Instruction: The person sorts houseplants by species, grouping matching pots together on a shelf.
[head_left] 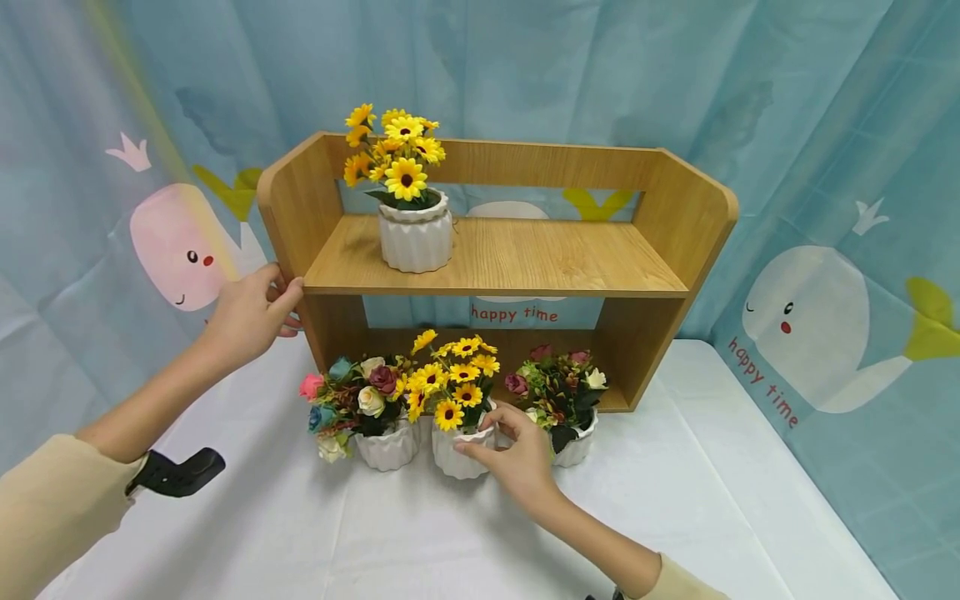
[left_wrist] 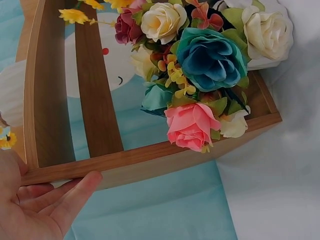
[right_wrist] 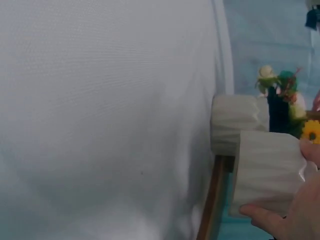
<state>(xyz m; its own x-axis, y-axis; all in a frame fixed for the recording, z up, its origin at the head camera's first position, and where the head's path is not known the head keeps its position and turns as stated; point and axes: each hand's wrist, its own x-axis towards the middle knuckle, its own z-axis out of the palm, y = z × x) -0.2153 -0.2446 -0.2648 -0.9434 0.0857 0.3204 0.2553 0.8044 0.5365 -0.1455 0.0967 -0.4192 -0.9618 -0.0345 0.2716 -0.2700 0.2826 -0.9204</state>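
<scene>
My left hand [head_left: 251, 312] grips the left side panel of a two-tier wooden shelf [head_left: 555, 254]; the left wrist view shows its fingers [left_wrist: 65, 205] against the panel's outer side. My right hand [head_left: 521, 458] holds a white fluted flowerpot [head_left: 459, 457] of yellow sunflowers [head_left: 465, 383] by its right side, in front of the lower tier. In the right wrist view, thumb and fingers lie on opposite sides of the pot [right_wrist: 267, 172]. To its left stands a pot of mixed roses [head_left: 386, 446], to its right a pot of dark pink and cream flowers [head_left: 576, 450].
Another white pot [head_left: 416, 237] with sunflowers [head_left: 405, 179] stands on the left part of the upper tier. A white cloth [head_left: 420, 542] covers the table. Behind the shelf hangs a blue curtain [head_left: 525, 67] with cartoon whales.
</scene>
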